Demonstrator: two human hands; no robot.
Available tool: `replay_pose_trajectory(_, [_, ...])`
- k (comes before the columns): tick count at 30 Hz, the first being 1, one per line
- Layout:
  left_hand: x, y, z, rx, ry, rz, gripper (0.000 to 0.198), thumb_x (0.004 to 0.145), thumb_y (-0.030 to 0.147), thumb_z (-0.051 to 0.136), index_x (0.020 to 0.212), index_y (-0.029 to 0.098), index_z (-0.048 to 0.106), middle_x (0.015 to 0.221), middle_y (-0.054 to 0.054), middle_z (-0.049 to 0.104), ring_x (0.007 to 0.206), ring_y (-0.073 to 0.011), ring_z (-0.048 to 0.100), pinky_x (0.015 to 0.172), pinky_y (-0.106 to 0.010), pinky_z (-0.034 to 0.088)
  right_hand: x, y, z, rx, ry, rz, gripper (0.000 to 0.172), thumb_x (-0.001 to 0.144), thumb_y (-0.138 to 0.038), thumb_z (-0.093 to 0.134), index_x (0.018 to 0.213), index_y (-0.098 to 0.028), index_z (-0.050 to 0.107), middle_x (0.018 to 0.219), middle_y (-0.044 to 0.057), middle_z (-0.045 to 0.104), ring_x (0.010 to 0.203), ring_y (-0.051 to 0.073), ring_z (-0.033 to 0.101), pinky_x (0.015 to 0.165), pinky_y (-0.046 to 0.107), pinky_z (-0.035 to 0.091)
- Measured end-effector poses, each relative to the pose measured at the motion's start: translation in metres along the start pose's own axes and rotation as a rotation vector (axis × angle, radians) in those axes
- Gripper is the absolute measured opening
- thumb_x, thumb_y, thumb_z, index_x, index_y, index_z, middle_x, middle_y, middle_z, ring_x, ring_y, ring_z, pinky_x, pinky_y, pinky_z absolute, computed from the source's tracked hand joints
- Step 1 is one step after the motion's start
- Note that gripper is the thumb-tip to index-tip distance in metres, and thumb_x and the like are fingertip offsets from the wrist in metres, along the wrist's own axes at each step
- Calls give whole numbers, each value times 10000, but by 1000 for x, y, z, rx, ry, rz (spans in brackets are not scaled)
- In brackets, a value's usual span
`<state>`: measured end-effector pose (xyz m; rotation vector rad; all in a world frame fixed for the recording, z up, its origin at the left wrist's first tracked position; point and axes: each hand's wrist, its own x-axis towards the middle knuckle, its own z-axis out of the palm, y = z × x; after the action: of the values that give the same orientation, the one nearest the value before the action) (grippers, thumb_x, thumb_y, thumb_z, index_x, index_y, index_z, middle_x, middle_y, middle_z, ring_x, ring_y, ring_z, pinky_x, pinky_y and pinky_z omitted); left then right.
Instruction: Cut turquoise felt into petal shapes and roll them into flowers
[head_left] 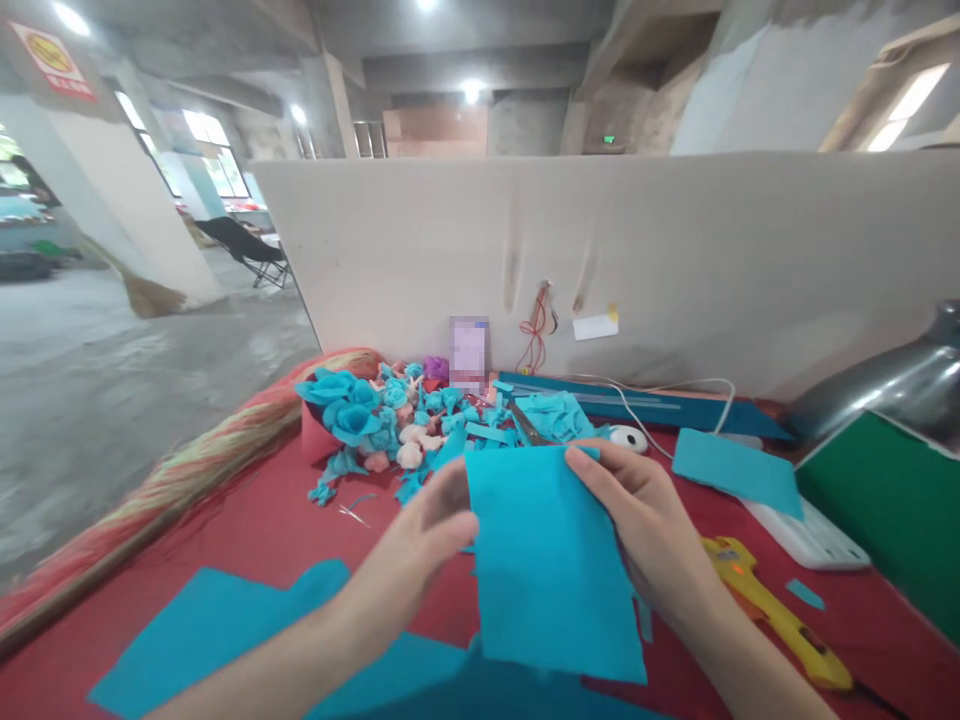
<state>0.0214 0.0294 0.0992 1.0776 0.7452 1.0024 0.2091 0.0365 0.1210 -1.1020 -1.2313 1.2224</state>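
while aloft, sheet (555,570) between hands (431,525) (641,500)

Presents a red surface (259,530); carries loose blue sheets (202,630) at front, piled blue and pink flower pieces (386,425) behind, yellow glue gun (784,610) right.

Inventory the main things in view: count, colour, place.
Table: one, red, foreground
Panel: one, white, behind table
Held paper: one, blue, front centre
Loose sheets: several, blue, about table
Paper flowers: many, mostly blue, table's back
Crumpled pieces: several, pink, beside flowers
Blurred rectangle: one, pale purple, before panel
Glue gun: one, yellow, right
Flat case: one, white, right
Board: one, green, far right
Shiny object: one, silver, right edge
Fibre bundle: one, red and yellow, table's left edge
Chair: one, black, back left
Left grip: one, bare, paper's left edge
Right grip: one, bare, paper's upper right
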Motion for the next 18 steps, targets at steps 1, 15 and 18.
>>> replay_pose_trajectory(1, [-4,-4,5,-16,-20,-113,556,661,461,668,1135,198,545,1178,-90,573,1082,-291,520,877,-389,446,0,2,2,-46,18,-12,305,669,-482,634,693,-178,617,547,-16,507,512,128,495,449,228,412])
replay_pose_trajectory(15, [12,0,0,103,25,-165,293,649,322,710,874,139,666,921,-60,692,863,-246,641,771,-342,515,0,0,-5,-266,-319,-22,261,774,-384,553,945,-216,656,751,13,665,642,153,608,611,252,533])
replay_pose_trajectory(18, [13,3,-7,248,-21,-109,267,685,373,663,783,125,668,791,-51,691,778,-221,643,737,-325,512,1,3,-11,-339,-252,24,309,764,-424,554,957,-199,643,654,12,641,555,152,591,532,257,531])
